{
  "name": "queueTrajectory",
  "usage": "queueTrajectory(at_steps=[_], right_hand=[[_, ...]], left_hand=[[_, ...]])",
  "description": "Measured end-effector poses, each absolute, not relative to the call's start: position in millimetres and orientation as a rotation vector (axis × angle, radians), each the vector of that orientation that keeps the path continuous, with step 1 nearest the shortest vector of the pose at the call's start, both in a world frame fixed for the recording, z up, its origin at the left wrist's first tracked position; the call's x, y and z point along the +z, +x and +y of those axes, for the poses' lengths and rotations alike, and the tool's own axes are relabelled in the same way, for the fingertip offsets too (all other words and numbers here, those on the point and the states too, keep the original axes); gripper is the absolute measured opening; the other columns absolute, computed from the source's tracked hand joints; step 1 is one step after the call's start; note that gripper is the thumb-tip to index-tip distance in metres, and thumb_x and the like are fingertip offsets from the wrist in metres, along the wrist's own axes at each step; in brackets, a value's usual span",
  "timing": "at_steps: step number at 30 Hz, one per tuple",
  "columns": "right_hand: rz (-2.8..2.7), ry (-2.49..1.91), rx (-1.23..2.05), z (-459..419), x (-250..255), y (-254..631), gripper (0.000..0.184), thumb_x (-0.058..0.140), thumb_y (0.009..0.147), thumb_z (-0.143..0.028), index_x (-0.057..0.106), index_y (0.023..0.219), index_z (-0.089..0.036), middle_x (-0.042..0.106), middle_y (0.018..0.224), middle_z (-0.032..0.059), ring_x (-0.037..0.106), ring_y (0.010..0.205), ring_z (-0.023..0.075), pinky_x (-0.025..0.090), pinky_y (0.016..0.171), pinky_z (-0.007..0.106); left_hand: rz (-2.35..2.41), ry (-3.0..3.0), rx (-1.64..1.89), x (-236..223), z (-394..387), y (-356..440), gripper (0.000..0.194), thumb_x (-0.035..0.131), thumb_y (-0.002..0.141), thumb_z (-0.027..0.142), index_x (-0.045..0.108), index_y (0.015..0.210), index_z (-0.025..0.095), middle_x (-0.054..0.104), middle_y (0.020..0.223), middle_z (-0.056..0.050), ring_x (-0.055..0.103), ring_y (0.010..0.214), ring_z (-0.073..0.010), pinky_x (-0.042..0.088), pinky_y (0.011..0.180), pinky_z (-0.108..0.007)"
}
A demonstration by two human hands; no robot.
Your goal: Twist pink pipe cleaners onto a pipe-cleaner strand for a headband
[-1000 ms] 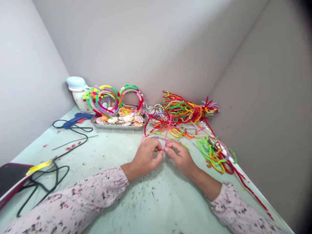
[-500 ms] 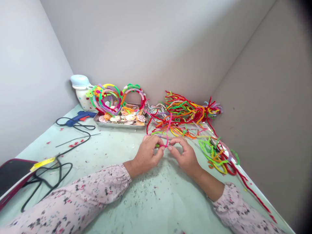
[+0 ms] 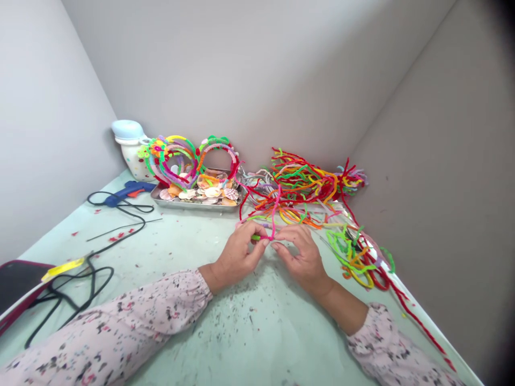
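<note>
My left hand and my right hand meet over the pale green table, fingertips pinched together on a pink pipe cleaner that rises from between them and curves away. A short green piece shows at my left fingertips. Both hands are closed in a pinch. Just behind them lies a big tangled pile of pipe cleaners in red, orange, green and yellow.
A metal tray of seashells stands at the back with wrapped colourful headbands leaning over it. A white jar, a blue glue gun with its black cable, and a dark red-edged case lie left. Walls close in behind and right.
The hands have kept pinching and working the pink pipe cleaner, shifting slightly; its free end now curves more. The view has swayed a little. Nothing else has moved.
</note>
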State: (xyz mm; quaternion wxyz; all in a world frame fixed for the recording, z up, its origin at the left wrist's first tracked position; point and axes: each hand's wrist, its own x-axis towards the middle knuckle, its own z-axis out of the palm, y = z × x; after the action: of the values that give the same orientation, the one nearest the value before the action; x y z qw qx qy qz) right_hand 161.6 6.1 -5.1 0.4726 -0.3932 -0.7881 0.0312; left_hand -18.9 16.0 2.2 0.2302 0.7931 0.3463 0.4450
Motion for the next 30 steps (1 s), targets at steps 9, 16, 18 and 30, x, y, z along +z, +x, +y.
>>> queueTrajectory(at_steps=[9,16,18,30], right_hand=[[-1.929,-0.896,0.006,9.5,-7.5,162.1,0.013,0.063,0.082,-0.019,0.059,0.092,-0.026,0.066,0.086,0.0006,0.059,0.093,0.0206,0.043,0.081,0.039],[-1.934,-0.888,-0.014,7.0,-8.1,162.0,0.015,0.063,0.081,-0.017,0.060,0.093,-0.025,0.067,0.086,0.0008,0.060,0.093,0.0205,0.044,0.080,0.038],[-1.934,-0.896,-0.017,6.2,-7.8,161.8,0.015,0.064,0.081,-0.016,0.060,0.093,-0.025,0.067,0.086,0.0011,0.060,0.093,0.0203,0.044,0.080,0.038],[-1.937,-0.916,-0.018,7.3,-9.3,163.3,0.016,0.064,0.080,-0.015,0.060,0.093,-0.025,0.067,0.086,0.0009,0.059,0.091,0.0199,0.043,0.079,0.038]], left_hand=[[0.912,2.177,1.196,1.9,16.3,-20.2,0.005,0.048,0.088,0.021,0.050,0.089,0.017,0.055,0.084,-0.003,0.051,0.078,-0.0147,0.041,0.072,-0.028],[0.879,2.174,1.204,4.9,14.6,-20.6,0.004,0.048,0.084,0.016,0.051,0.087,0.016,0.054,0.081,-0.002,0.051,0.075,-0.0142,0.042,0.069,-0.027],[0.881,2.174,1.209,5.1,14.6,-20.6,0.004,0.048,0.083,0.015,0.051,0.087,0.015,0.054,0.080,-0.002,0.051,0.074,-0.0140,0.042,0.068,-0.026],[0.868,2.219,1.229,1.1,16.5,-20.8,0.006,0.048,0.085,0.016,0.051,0.090,0.016,0.055,0.083,-0.002,0.050,0.077,-0.0144,0.041,0.071,-0.027]])
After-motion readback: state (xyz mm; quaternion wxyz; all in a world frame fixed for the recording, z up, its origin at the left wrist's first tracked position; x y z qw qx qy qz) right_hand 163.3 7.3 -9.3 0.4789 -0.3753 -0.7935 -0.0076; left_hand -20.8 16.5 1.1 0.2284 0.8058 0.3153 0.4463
